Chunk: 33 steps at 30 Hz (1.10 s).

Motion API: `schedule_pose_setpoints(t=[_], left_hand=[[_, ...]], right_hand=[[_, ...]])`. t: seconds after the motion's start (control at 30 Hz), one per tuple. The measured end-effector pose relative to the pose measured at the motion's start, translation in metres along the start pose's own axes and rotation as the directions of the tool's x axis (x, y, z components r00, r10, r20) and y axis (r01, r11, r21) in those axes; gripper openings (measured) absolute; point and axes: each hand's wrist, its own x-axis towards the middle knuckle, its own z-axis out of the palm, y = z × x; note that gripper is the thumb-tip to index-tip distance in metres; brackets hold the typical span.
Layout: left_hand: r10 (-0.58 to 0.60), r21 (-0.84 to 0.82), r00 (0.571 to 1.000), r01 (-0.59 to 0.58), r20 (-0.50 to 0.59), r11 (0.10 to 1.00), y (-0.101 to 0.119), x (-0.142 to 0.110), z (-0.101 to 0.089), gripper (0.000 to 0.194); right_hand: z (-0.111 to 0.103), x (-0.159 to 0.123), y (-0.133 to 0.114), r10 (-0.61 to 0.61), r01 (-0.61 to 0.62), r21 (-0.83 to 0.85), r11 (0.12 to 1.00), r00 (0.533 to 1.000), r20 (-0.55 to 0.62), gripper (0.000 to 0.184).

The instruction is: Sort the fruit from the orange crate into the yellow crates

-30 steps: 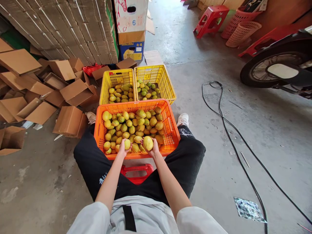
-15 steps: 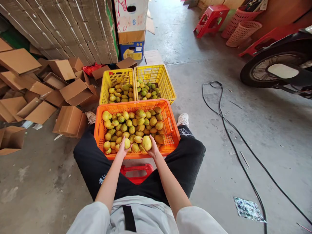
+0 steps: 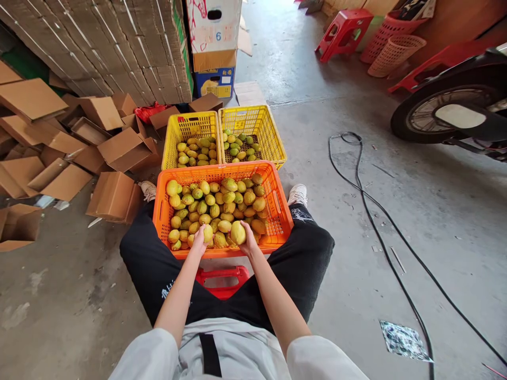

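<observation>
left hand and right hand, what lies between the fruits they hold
Other yellowish fruits in the orange crate, seen in the head view.

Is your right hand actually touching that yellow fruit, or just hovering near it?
Touching: the head view shows the right hand with its fingers wrapped against the yellow fruit's side.

2 yellow-green fruits (image 3: 238,233), held above orange crate (image 3: 222,254)
</observation>
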Motion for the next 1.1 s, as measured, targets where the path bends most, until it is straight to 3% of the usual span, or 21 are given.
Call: schedule_pose_setpoints(t=[0.1,0.3,0.47,0.6,0.9,1.1], left_hand=[[-0.034,-0.003,0.999,0.034,-0.012,0.999,0.001,0.001,0.0,0.018],[-0.101,-0.034,0.99,0.105,0.1,0.994,0.005,-0.003,-0.003,0.035],[-0.106,0.053,0.982,0.099,0.159,0.994,0.005,-0.007,-0.002,0.035],[-0.106,0.114,0.983,0.09,0.147,0.989,0.002,-0.009,0.002,0.033],[-0.084,0.071,0.984,0.074,0.159,0.995,0.005,-0.008,0.0,0.023],[-0.066,0.064,0.981,0.055,0.18,0.996,0.001,-0.005,-0.004,0.032]], right_hand=[[-0.001,0.002,-0.003,0.024,-0.021,0.067,0.998,0.999,-0.047,0.02],[-0.005,0.008,-0.001,0.044,-0.04,0.118,0.992,0.998,-0.037,0.026],[-0.008,0.014,0.001,0.026,-0.027,0.114,0.993,1.0,0.01,0.026],[-0.008,0.015,0.001,0.038,-0.038,0.077,0.996,0.999,0.006,0.027],[-0.008,0.014,0.0,0.012,-0.011,0.055,0.998,1.0,-0.012,0.023],[-0.003,0.007,0.005,0.004,-0.004,-0.023,1.0,1.0,0.02,0.012]])
